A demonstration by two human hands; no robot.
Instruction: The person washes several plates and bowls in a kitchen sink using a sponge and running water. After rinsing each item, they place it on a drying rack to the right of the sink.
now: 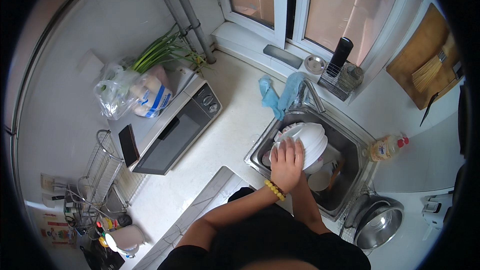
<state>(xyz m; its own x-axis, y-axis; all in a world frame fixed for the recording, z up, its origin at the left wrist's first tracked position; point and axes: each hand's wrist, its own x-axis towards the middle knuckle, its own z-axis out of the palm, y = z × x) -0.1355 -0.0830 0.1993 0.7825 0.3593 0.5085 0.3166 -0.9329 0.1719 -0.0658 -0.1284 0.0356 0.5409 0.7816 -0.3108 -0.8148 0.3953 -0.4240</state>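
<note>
A tilted stack of white bowls [314, 138] is held over the stainless steel sink [352, 172]. My left hand [288, 163], with a yellow bead bracelet [275, 189] at the wrist, grips the near side of the stack with its fingers spread over the rim. My right forearm [305, 208] reaches up beneath the left wrist; the right hand itself is hidden behind the left hand and the bowls. Lower in the basin lie a white dish [319, 180] and a brown-handled utensil [336, 174]. More dishes show partly under the stack.
Behind the sink stand a faucet [314, 95] and blue cloths [290, 90]. A dish soap bottle [384, 148] is to the right, above metal bowls [380, 225]. On the left, a microwave [176, 131] bears a phone [128, 145] and bagged food with green onions [159, 50].
</note>
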